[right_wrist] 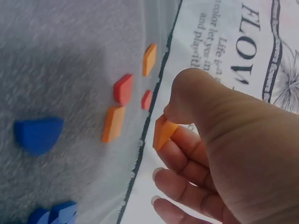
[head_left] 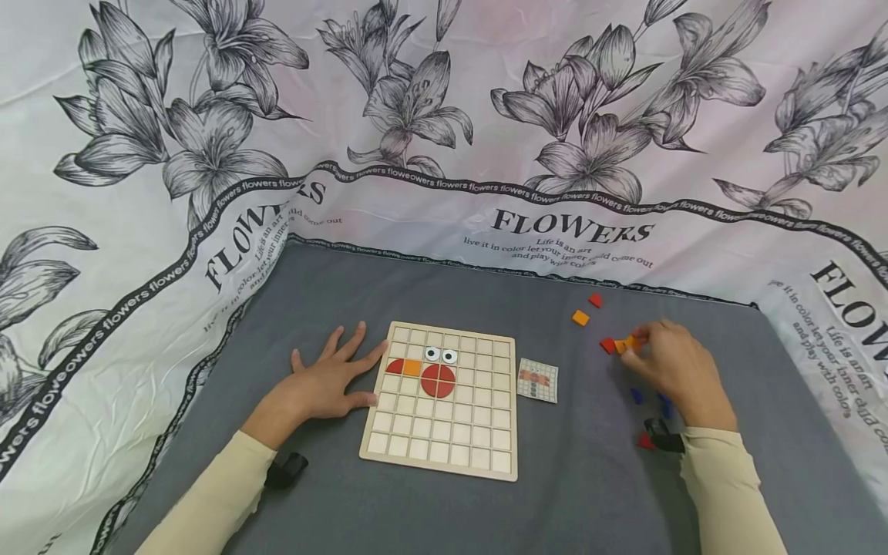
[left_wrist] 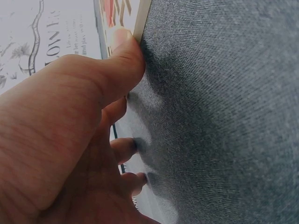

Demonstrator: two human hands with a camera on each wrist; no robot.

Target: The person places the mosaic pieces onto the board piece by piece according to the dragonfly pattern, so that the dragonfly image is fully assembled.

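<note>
Between thumb and fingers my right hand (head_left: 676, 366) pinches an orange square tile (right_wrist: 164, 132), held above the cloth among loose pieces. Beside it lie a red piece (head_left: 607, 345) and another orange tile (right_wrist: 113, 124). My left hand (head_left: 322, 385) is spread flat at the left side of a wooden grid board (head_left: 444, 455), its thumb and forefinger touching the edge. On the board sit two eye pieces (head_left: 440, 355), a red circle of quarter pieces (head_left: 438, 381), an orange square (head_left: 412, 368) and a red quarter piece (head_left: 395, 366).
A small picture card (head_left: 537, 381) lies right of the board. Farther back are an orange tile (head_left: 580, 317) and a red piece (head_left: 596, 300). Blue pieces (right_wrist: 38, 135) and a red piece (head_left: 646, 441) lie near the right wrist. A flower-printed cloth (head_left: 569, 154) hangs behind.
</note>
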